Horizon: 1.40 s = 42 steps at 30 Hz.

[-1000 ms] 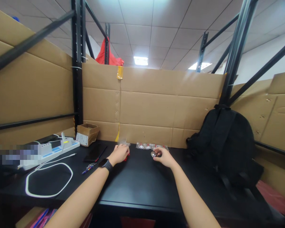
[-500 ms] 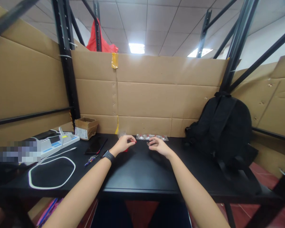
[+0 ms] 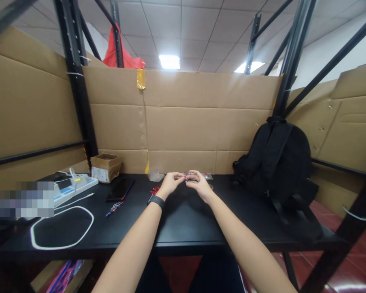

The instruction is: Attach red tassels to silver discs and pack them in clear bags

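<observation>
My left hand, with a dark watch on its wrist, has its thumb and fingertips pinched together over the table. Facing it, my right hand curls its fingers in a pinch too. The fingertips of both hands almost meet, and a small thing between them is too tiny to make out. Small red pieces lie on the black table just left of my left hand. Behind the hands is a row of clear plastic packets, partly hidden by my right hand. A crumpled clear bag lies behind the red pieces.
At left are a white power strip, a looped white cable, a dark phone, a keyring and a small cardboard box. A black backpack stands at right. Cardboard panels close off the back.
Both hands have come together; the gap between their fingertips has nearly closed. Red pieces and the clear bag show more fully beside my left hand. The camera view has shifted slightly.
</observation>
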Each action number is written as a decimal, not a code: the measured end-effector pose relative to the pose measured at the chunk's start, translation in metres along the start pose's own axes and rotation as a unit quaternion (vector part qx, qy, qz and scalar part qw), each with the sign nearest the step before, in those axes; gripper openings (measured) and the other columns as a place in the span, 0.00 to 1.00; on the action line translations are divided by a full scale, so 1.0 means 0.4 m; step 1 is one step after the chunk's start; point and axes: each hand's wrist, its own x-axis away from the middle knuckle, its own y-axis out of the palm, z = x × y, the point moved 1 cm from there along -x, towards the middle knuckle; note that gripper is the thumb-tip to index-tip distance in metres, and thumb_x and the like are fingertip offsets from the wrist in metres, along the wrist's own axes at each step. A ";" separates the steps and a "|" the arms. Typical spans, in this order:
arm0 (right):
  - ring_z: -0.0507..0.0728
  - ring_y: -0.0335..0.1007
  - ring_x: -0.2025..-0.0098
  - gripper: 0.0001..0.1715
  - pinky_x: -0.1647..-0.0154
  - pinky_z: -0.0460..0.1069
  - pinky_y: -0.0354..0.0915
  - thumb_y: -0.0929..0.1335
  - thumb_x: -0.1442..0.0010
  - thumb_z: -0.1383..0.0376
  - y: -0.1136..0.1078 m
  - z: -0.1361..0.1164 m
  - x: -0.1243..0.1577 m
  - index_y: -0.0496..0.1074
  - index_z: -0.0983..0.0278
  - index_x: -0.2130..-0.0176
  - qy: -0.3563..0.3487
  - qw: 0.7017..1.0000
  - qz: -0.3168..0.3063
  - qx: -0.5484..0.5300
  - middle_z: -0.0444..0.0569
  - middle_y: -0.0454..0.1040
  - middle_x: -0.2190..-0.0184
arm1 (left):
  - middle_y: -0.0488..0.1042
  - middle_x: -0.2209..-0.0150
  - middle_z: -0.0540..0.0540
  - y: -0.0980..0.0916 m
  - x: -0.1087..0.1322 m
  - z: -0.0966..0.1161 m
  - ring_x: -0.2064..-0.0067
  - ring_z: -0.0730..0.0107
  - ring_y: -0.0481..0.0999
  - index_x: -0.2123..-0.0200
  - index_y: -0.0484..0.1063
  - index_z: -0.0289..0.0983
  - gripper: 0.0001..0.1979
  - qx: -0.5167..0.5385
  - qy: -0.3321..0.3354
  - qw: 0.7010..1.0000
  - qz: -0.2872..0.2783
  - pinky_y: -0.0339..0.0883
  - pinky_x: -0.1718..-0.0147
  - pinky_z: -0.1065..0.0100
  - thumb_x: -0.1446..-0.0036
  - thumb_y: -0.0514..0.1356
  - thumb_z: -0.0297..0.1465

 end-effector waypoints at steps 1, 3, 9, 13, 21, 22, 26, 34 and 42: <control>0.55 0.76 0.59 0.37 0.51 0.54 0.70 0.78 0.59 0.67 -0.002 -0.003 0.001 0.66 0.57 0.50 -0.006 1.000 -0.004 0.002 0.47 0.75 0.56 | 0.82 0.62 0.40 0.009 0.007 -0.002 0.58 0.59 0.80 0.64 0.81 0.35 0.12 -0.008 0.018 1.000 0.015 0.70 0.51 0.59 0.46 0.65 0.37; 0.56 0.77 0.58 0.38 0.49 0.55 0.70 0.79 0.59 0.67 -0.004 -0.006 0.002 0.67 0.57 0.50 -0.014 1.000 -0.014 0.016 0.48 0.75 0.55 | 0.81 0.61 0.41 0.018 0.023 -0.006 0.55 0.59 0.78 0.65 0.81 0.37 0.10 -0.031 0.057 0.997 0.040 0.67 0.48 0.58 0.46 0.65 0.38; 0.57 0.77 0.56 0.37 0.48 0.56 0.71 0.80 0.60 0.64 0.003 -0.007 0.002 0.68 0.59 0.51 -0.035 0.997 -0.038 0.049 0.49 0.75 0.54 | 0.78 0.59 0.42 0.011 0.033 -0.025 0.54 0.62 0.76 0.67 0.81 0.39 0.09 -0.078 0.061 0.993 0.058 0.67 0.47 0.60 0.44 0.65 0.37; 0.58 0.77 0.55 0.34 0.47 0.56 0.71 0.80 0.60 0.63 0.005 -0.009 0.001 0.70 0.60 0.53 -0.044 0.996 -0.039 0.063 0.51 0.76 0.53 | 0.78 0.60 0.42 0.018 0.029 -0.031 0.53 0.61 0.76 0.67 0.80 0.38 0.09 -0.086 0.068 0.993 0.052 0.66 0.47 0.60 0.43 0.63 0.36; 0.60 0.78 0.56 0.29 0.48 0.58 0.72 0.81 0.61 0.58 0.005 0.003 -0.007 0.73 0.63 0.60 -0.034 0.995 -0.015 0.094 0.52 0.78 0.58 | 0.78 0.58 0.42 0.030 0.041 -0.028 0.53 0.61 0.76 0.65 0.81 0.39 0.07 -0.112 0.030 0.989 0.094 0.68 0.49 0.61 0.44 0.63 0.33; 0.60 0.78 0.57 0.27 0.49 0.58 0.72 0.80 0.61 0.57 0.005 0.004 -0.008 0.74 0.63 0.62 -0.038 0.994 -0.012 0.102 0.51 0.79 0.60 | 0.78 0.58 0.42 0.031 0.041 -0.028 0.53 0.61 0.77 0.65 0.81 0.38 0.07 -0.107 0.029 0.989 0.095 0.68 0.49 0.61 0.44 0.63 0.33; 0.59 0.78 0.62 0.21 0.56 0.54 0.73 0.80 0.57 0.57 0.006 0.001 -0.008 0.75 0.63 0.66 -0.077 0.984 -0.015 0.161 0.50 0.79 0.63 | 0.79 0.58 0.40 0.029 0.040 -0.028 0.53 0.59 0.77 0.64 0.81 0.36 0.09 -0.062 0.009 0.995 0.073 0.66 0.48 0.60 0.45 0.63 0.33; 0.58 0.74 0.64 0.10 0.57 0.54 0.69 0.67 0.37 0.59 0.007 -0.035 0.002 0.77 0.58 0.59 -0.158 0.925 -0.061 0.341 0.50 0.78 0.62 | 0.80 0.67 0.44 0.019 0.046 -0.022 0.62 0.62 0.76 0.69 0.79 0.32 0.17 0.039 -0.023 0.999 0.004 0.68 0.55 0.64 0.45 0.62 0.42; 0.59 0.68 0.58 0.08 0.52 0.54 0.64 0.63 0.34 0.65 0.005 -0.055 0.007 0.72 0.59 0.62 -0.225 0.845 -0.108 0.473 0.52 0.72 0.62 | 0.76 0.72 0.47 0.029 0.051 -0.029 0.68 0.68 0.71 0.72 0.76 0.32 0.20 0.032 -0.050 0.998 -0.034 0.65 0.63 0.67 0.47 0.62 0.46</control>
